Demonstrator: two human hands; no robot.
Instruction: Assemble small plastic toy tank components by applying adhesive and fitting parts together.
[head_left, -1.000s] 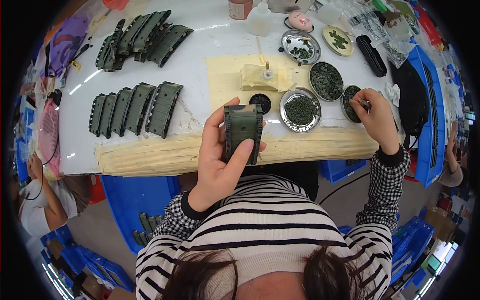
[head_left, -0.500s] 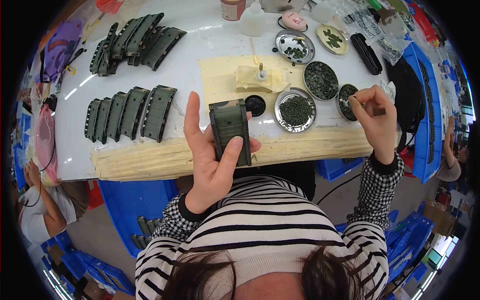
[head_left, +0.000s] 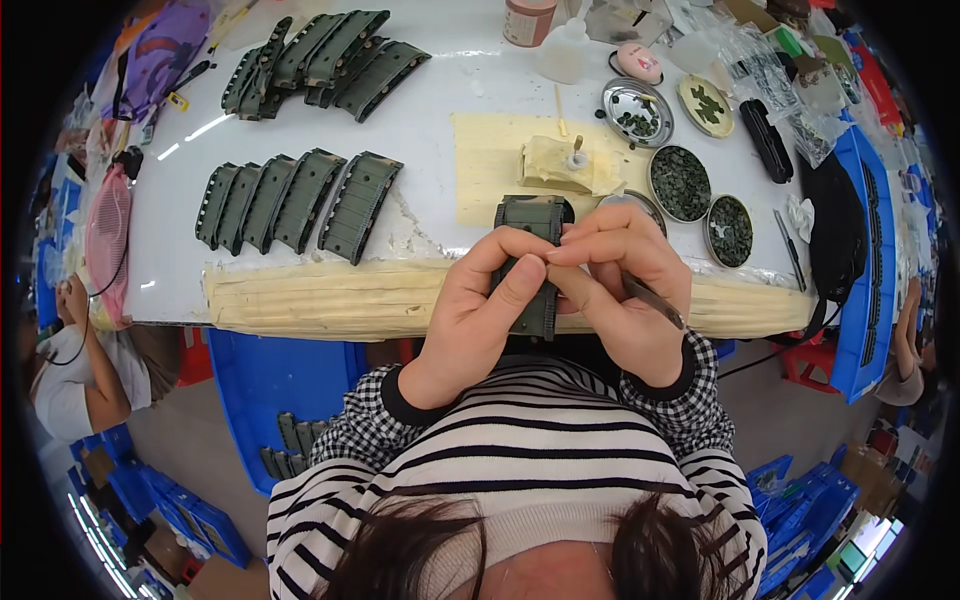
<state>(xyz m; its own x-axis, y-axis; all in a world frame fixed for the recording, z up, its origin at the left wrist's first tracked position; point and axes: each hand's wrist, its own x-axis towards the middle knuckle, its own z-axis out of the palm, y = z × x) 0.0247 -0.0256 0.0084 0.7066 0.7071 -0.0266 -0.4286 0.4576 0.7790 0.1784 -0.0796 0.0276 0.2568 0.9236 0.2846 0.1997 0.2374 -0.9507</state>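
A curved, ribbed green panel with camouflage patches point(head_left: 530, 212) is upright at the table's front edge. My left hand point(head_left: 455, 330) is closed on its left side, thumb and forefinger meeting near the panel's upper middle. My right hand point(head_left: 645, 285) is at the panel's right edge, its fingertips pinched close to the left ones. Whatever lies between the fingertips is too small to make out. A slim metal tool point(head_left: 655, 300) is tucked in my right hand, its end sticking out toward the wrist. Both hands cover much of the panel.
Two round tins of small dark green pieces point(head_left: 680, 183) point(head_left: 729, 230) stand to the right, near a partly hidden metal dish point(head_left: 655, 210). A taped block with a peg point(head_left: 560, 165) sits beyond my hands. Similar panels stand in a row point(head_left: 360, 205) and a pile point(head_left: 335, 60) at left.
My right hand has come left from the small tin to the panel, and its fingertips now meet the left ones. The left thumb has shifted up the panel. The whole view has shifted.
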